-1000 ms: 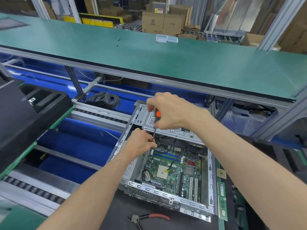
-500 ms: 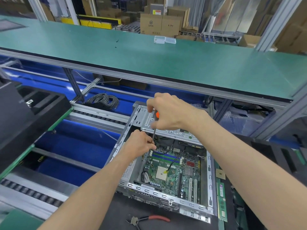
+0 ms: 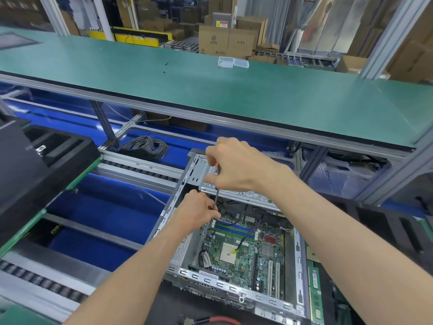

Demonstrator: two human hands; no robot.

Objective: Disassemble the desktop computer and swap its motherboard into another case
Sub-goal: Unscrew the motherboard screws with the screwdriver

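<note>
From the head camera, the open computer case (image 3: 236,294) sits on the dark surface (image 3: 168,308), green motherboard (image 3: 243,249) inside. The right hand (image 3: 236,167) has its fingers clamped on the orange-handled screwdriver (image 3: 217,181); the left hand (image 3: 199,211) pinches its shaft low down by the board's far-left corner

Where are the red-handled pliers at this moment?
The pliers lie at the bottom edge of the head view, on the dark mat just in front of the open computer case.
</note>
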